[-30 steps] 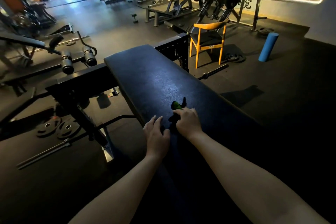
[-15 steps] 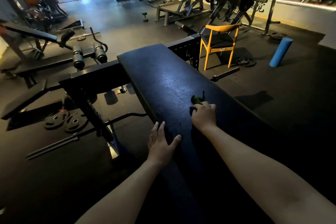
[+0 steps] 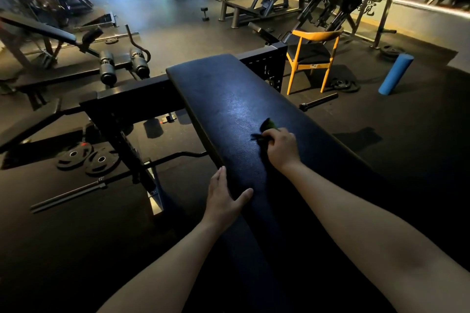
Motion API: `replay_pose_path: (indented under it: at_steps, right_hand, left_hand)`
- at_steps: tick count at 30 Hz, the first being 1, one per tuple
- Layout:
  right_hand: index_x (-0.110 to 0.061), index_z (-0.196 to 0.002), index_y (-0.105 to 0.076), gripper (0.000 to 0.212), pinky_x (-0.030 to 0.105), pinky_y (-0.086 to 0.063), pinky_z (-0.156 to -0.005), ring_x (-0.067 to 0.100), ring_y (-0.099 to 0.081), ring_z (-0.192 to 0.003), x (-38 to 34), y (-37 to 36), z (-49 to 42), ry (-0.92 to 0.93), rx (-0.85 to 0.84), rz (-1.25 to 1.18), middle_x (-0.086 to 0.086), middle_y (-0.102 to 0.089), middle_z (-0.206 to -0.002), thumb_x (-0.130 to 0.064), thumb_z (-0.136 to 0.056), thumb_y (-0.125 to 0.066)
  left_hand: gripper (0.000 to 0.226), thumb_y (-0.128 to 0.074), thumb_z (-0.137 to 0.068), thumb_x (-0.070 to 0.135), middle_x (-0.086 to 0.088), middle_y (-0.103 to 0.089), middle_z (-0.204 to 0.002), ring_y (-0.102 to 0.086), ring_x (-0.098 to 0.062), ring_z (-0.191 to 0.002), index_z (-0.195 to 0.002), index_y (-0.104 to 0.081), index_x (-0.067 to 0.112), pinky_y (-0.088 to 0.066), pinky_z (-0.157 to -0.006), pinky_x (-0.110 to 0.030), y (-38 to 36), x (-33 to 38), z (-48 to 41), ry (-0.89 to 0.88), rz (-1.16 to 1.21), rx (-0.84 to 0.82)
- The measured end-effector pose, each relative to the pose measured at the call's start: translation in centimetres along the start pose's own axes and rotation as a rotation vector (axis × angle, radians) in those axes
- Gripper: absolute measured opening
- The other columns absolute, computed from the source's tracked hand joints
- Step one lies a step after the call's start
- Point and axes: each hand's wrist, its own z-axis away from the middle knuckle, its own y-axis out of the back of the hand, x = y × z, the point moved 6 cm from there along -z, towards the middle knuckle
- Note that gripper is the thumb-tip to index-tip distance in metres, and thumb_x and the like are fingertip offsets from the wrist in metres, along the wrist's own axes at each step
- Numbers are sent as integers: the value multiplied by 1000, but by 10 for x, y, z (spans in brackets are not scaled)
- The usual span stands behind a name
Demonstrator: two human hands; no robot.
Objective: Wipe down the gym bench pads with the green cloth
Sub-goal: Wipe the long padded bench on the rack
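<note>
The right hand [image 3: 281, 147], grasping the bunched green cloth [image 3: 269, 124], had pushed it farther up the middle of the bench pad [image 3: 229, 94], while the released left hand [image 3: 222, 198] lay flat on its near edge, so wiping seemed underway.

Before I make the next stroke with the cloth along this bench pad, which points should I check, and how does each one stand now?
1. Grip on the green cloth: ok, the right hand holds it bunched against the bench pad.
2. Stroke free of the left hand: ok, it rests flat on the pad's near left edge, apart from the cloth.
3. Path to the far end: ok, only bare pad shows ahead of the cloth.
4. Cloth clean and damp: cannot tell, it is dark and mostly hidden under the hand.
5. Near part already wiped: cannot tell.
</note>
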Motion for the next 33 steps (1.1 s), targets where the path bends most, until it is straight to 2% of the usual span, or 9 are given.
replay_pose_path:
  at_steps: [4,10,14,16,19,23,25,28,33]
  right_hand:
    - [-19,-119,-68,37,38,-39,-100,38,-47,-115,-6,-20,-7,-113,-79,65,13,-53,-124,-5,-92,-47]
    - [-24,-96,-74,25,32,-39,-80,26,-58,-96,-64,-48,22,121,-143,23,4,-63,-104,-10,-90,-54]
    - [-22,-85,-74,20,34,-44,-79,23,-60,-91,-86,-57,46,319,-213,-40,0,-66,-97,-8,-84,-59]
    - [-19,-87,-76,22,37,-49,-82,23,-60,-92,-93,-57,40,364,-247,-76,3,-66,-100,-4,-83,-59]
    - [-13,-102,-76,30,35,-47,-87,27,-57,-103,-103,-62,15,353,-224,-109,8,-64,-113,2,-87,-56]
    - [-20,-113,-75,40,33,-42,-95,26,-53,-115,-105,-85,1,295,-318,36,3,-63,-127,-1,-88,-51]
    - [-21,-107,-77,34,32,-41,-91,25,-53,-112,-105,-86,10,347,-328,88,1,-65,-122,-4,-89,-53]
    - [-25,-91,-78,26,33,-41,-81,25,-55,-99,-100,-76,34,473,-296,127,-4,-69,-106,-11,-89,-57]
    - [-23,-68,-75,27,32,-45,-75,25,-60,-80,-83,-49,73,477,-223,52,-5,-70,-83,-11,-74,-51]
  left_hand:
    - [102,-75,-83,51,-5,-20,-161,-20,-16,-149,-158,-18,13,-23,-123,-36,2,0,1,10,42,-13]
    - [97,-86,-77,34,-5,-37,-148,-41,-16,-137,-153,-30,13,-35,-116,-36,5,-5,-4,37,237,-2]
    - [70,-87,-76,16,-4,-53,-132,-58,-4,-116,-134,-47,22,-47,-95,-13,8,-13,-7,79,360,23]
    - [68,-86,-77,18,-2,-54,-131,-59,-10,-118,-133,-47,23,-48,-100,-21,8,-15,-8,79,375,24]
    - [83,-83,-81,27,1,-47,-143,-52,-14,-129,-149,-38,16,-43,-111,-34,5,-15,-3,86,404,-9]
    - [85,-82,-82,32,-1,-50,-144,-54,-15,-129,-152,-34,21,-44,-111,-41,2,-17,0,108,418,-21]
    - [87,-83,-80,29,-1,-56,-139,-58,-13,-124,-152,-35,22,-47,-108,-38,3,-18,-1,139,456,-24]
    - [79,-69,-91,5,-3,-59,-137,-60,-9,-119,-155,-26,17,-47,-101,-20,10,-23,-2,228,595,25]
    - [61,-48,-100,1,-4,-50,-147,-53,-14,-129,-154,-29,22,-37,-116,-37,18,-17,12,283,678,141]
